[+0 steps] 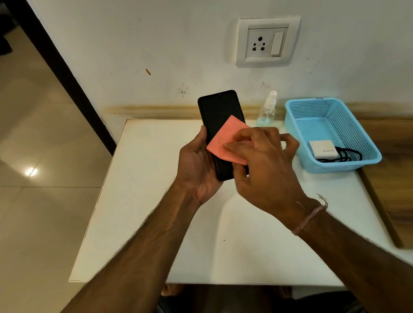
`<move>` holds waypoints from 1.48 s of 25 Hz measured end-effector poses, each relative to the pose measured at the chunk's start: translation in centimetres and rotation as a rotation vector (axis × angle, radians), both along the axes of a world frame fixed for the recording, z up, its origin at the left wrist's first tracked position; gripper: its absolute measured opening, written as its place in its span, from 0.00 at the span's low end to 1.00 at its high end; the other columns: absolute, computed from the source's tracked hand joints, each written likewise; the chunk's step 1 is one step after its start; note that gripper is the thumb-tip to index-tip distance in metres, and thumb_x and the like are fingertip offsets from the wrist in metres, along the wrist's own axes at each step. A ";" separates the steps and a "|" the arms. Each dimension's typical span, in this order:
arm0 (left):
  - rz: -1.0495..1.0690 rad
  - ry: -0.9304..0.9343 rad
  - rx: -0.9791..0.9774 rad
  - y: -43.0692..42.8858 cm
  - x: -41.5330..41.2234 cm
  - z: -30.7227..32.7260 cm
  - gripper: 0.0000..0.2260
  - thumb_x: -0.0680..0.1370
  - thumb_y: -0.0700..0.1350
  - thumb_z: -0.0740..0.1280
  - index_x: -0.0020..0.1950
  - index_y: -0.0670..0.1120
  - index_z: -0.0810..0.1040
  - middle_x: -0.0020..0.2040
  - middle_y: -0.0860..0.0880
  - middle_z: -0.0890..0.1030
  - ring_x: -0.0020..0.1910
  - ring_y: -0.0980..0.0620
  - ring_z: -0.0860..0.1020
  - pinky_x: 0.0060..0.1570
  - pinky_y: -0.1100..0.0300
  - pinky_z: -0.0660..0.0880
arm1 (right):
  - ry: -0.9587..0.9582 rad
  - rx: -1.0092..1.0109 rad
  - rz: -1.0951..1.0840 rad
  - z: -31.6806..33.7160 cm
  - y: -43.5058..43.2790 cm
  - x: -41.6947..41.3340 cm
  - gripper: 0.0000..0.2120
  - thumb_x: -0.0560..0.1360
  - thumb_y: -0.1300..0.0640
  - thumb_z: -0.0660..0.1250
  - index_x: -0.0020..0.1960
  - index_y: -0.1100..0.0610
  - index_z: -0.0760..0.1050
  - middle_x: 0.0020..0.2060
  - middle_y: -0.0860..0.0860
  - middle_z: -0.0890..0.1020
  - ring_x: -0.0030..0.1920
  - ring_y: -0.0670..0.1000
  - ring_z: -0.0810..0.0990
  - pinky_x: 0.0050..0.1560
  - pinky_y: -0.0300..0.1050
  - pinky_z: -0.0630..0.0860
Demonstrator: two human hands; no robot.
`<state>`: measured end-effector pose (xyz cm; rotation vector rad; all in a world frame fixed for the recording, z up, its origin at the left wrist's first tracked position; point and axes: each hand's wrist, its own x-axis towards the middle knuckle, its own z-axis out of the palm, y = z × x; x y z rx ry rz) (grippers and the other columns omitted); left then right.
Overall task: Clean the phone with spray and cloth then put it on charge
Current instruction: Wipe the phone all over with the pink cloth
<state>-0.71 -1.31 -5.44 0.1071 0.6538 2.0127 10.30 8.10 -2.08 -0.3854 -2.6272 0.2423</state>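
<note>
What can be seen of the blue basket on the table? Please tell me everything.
The blue basket looks like light blue plastic, rectangular, with perforated mesh walls and a solid rim. It stands upright on the white table, close to the wall, right of the spray bottle. Inside lie a white charger and a coiled black cable.

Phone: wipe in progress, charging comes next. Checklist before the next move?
1. Phone gripped in the left hand: ok.
2. Cloth held on the screen by the right hand: ok.
3. Screen wiped clean: cannot tell.
4. Charger and cable lying in the basket: ok.
5. Wall socket free, nothing plugged in: ok.
6. Socket switch on: cannot tell.
</note>
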 end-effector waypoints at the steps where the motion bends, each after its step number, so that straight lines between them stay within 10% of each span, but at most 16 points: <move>1: 0.021 0.006 -0.017 0.1 0.1 0.0 0.24 0.84 0.58 0.54 0.59 0.45 0.85 0.59 0.42 0.84 0.56 0.44 0.83 0.56 0.48 0.81 | -0.021 0.002 -0.014 0.0 -0.8 -0.3 0.18 0.72 0.56 0.68 0.61 0.54 0.77 0.62 0.56 0.75 0.64 0.60 0.71 0.65 0.59 0.63; 11: -0.083 -0.032 0.122 -0.8 -0.2 1.0 0.32 0.84 0.62 0.50 0.79 0.39 0.61 0.76 0.39 0.63 0.74 0.39 0.63 0.77 0.44 0.54 | -0.058 0.106 0.340 -1.8 -2.6 1.4 0.25 0.76 0.60 0.67 0.72 0.58 0.68 0.73 0.58 0.67 0.74 0.64 0.62 0.72 0.60 0.62; 18: -0.076 -0.020 0.098 -0.7 0.5 1.1 0.29 0.84 0.60 0.51 0.78 0.42 0.66 0.75 0.40 0.70 0.73 0.42 0.71 0.70 0.46 0.71 | -0.137 -0.088 0.208 -0.2 1.2 -1.0 0.25 0.84 0.54 0.49 0.78 0.60 0.49 0.78 0.54 0.48 0.78 0.52 0.43 0.78 0.51 0.46; 26: -0.149 0.015 0.068 -0.7 0.7 1.0 0.33 0.82 0.63 0.52 0.78 0.40 0.65 0.71 0.38 0.69 0.66 0.40 0.72 0.75 0.44 0.60 | -0.243 0.278 0.434 -2.3 1.1 3.7 0.25 0.83 0.53 0.48 0.78 0.59 0.51 0.78 0.55 0.53 0.78 0.55 0.49 0.76 0.53 0.52; 37: -0.101 -0.019 0.068 -0.8 0.3 1.0 0.35 0.82 0.64 0.52 0.79 0.40 0.62 0.72 0.38 0.69 0.69 0.39 0.69 0.72 0.48 0.63 | -0.235 0.282 0.510 -1.3 0.6 1.2 0.25 0.83 0.51 0.48 0.78 0.58 0.49 0.77 0.52 0.51 0.78 0.51 0.47 0.76 0.47 0.45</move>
